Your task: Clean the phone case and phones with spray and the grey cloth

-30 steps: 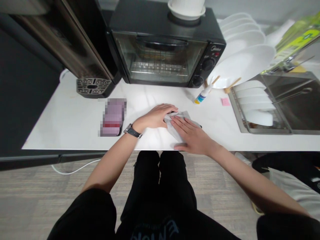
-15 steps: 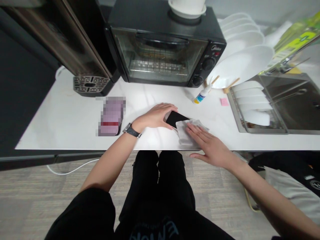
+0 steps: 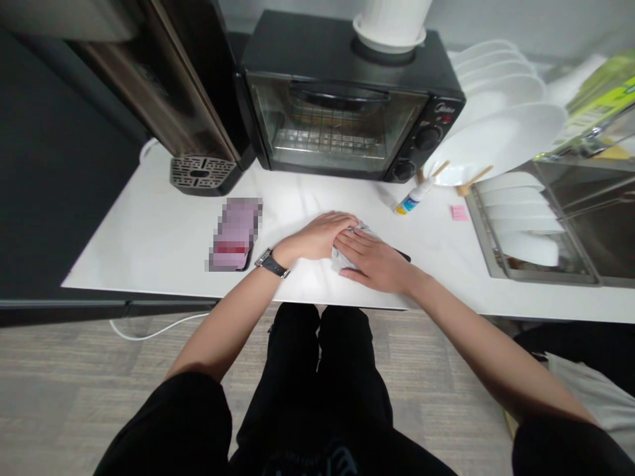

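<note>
Two hands meet over one small job: our right hand [image 3: 378, 264] lies flat, fingers together, pressing a white wipe [image 3: 347, 254] onto a dark phone [image 3: 403, 255], of which only a thin black edge peeks out past the right fingertips. Our left hand [image 3: 320, 236], watch [image 3: 272, 264] on the wrist, cups the phone's far end with fingers curled loosely together, its fingertips touching those of the right hand. We judge the cleaning to be mid-stroke; the phone is almost wholly hidden under wipe and hands, so we cannot tell how much of it is already clean or what remains. Both things rest on the white counter [image 3: 149, 238], near its front edge. Left of the left-hand fingers lies a second, blurred pinkish phone [image 3: 235, 234]. Beyond the fingertips stands a black toaster oven [image 3: 347, 106], with a small bottle [image 3: 413, 198] lying near its right corner, and white plates [image 3: 496, 139] stacked in a rack further right.
</note>
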Demonstrator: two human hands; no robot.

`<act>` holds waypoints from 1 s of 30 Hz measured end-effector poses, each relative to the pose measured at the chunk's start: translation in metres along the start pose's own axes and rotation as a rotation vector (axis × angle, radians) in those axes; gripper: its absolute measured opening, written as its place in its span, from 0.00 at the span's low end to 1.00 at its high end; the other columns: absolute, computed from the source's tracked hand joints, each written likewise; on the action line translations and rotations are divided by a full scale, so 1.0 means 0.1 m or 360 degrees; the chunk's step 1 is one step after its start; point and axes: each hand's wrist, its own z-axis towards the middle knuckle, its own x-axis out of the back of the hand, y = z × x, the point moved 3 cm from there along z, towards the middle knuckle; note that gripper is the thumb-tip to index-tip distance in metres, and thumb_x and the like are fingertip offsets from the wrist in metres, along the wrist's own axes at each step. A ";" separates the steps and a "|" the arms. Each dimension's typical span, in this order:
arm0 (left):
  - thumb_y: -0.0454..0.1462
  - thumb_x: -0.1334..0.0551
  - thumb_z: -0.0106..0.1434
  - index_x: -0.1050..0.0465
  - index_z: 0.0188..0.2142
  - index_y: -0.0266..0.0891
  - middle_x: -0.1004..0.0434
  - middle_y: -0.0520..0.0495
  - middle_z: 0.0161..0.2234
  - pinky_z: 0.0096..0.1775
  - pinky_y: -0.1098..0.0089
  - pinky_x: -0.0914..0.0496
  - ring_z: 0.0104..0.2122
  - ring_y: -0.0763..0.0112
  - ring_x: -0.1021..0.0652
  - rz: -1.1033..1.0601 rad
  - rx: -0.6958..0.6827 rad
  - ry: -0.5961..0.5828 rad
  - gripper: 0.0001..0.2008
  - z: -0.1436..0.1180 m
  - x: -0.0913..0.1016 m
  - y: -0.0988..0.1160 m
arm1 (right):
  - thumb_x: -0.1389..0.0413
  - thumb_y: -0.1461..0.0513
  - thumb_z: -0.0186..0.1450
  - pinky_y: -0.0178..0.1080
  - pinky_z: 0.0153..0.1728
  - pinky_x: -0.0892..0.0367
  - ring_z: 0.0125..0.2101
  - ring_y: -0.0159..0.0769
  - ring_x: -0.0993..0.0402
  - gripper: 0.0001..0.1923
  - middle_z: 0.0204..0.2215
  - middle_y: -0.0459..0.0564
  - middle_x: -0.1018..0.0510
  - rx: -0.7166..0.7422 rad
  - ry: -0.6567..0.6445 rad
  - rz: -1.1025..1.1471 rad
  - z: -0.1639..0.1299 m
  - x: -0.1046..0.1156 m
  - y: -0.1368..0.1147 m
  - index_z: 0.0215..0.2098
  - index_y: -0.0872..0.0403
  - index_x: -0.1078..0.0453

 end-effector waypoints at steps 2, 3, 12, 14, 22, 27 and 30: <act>0.28 0.34 0.58 0.32 0.66 0.43 0.26 0.38 0.69 0.72 0.51 0.36 0.70 0.53 0.27 -0.0027 -0.0025 0.0024 0.36 0.00 0.00 -0.02 | 0.53 0.48 0.83 0.63 0.79 0.47 0.80 0.56 0.49 0.39 0.79 0.70 0.44 -0.0028 0.0029 -0.0016 -0.10 0.03 -0.02 0.81 0.68 0.49; 0.30 0.32 0.59 0.32 0.66 0.43 0.26 0.38 0.70 0.72 0.51 0.37 0.70 0.53 0.28 -0.0044 -0.0039 0.0029 0.36 0.01 0.00 -0.02 | 0.53 0.50 0.83 0.63 0.79 0.47 0.80 0.55 0.50 0.39 0.80 0.67 0.46 -0.0054 0.0052 -0.0029 -0.20 0.05 -0.05 0.83 0.64 0.54; 0.50 0.20 0.59 0.29 0.64 0.43 0.25 0.37 0.68 0.70 0.52 0.38 0.69 0.50 0.26 -0.0146 -0.0029 0.0052 0.39 0.03 0.02 0.03 | 0.49 0.51 0.79 0.67 0.75 0.35 0.79 0.51 0.47 0.47 0.82 0.45 0.54 -0.0387 0.0079 -0.0043 -1.08 0.15 -0.17 0.83 0.33 0.78; 0.49 0.20 0.59 0.29 0.64 0.44 0.25 0.37 0.68 0.70 0.52 0.38 0.69 0.50 0.26 -0.0155 -0.0026 0.0056 0.38 0.04 0.02 0.02 | 0.49 0.51 0.80 0.67 0.76 0.37 0.79 0.52 0.48 0.47 0.82 0.48 0.53 -0.0364 0.0063 -0.0071 -1.02 0.14 -0.17 0.83 0.37 0.79; 0.32 0.29 0.60 0.31 0.66 0.43 0.26 0.37 0.70 0.71 0.51 0.37 0.70 0.53 0.27 -0.0070 -0.0056 0.0053 0.35 0.00 -0.02 -0.02 | 0.55 0.54 0.84 0.64 0.78 0.44 0.80 0.55 0.48 0.35 0.79 0.68 0.44 -0.0047 -0.0005 -0.0048 -0.16 0.03 -0.02 0.82 0.63 0.52; 0.28 0.34 0.59 0.32 0.67 0.42 0.25 0.36 0.69 0.71 0.50 0.36 0.70 0.54 0.27 -0.0010 -0.0051 0.0057 0.35 -0.01 -0.04 -0.03 | 0.55 0.53 0.83 0.63 0.79 0.45 0.78 0.56 0.43 0.33 0.77 0.72 0.39 -0.0002 -0.0031 -0.0036 0.08 -0.02 0.02 0.76 0.68 0.39; 0.32 0.29 0.60 0.31 0.66 0.45 0.27 0.38 0.70 0.72 0.49 0.37 0.71 0.53 0.28 -0.0029 -0.0052 0.0057 0.35 0.00 -0.04 -0.05 | 0.55 0.53 0.84 0.63 0.78 0.44 0.79 0.54 0.47 0.35 0.79 0.68 0.42 -0.0039 0.0016 -0.0044 -0.14 0.02 -0.03 0.82 0.63 0.51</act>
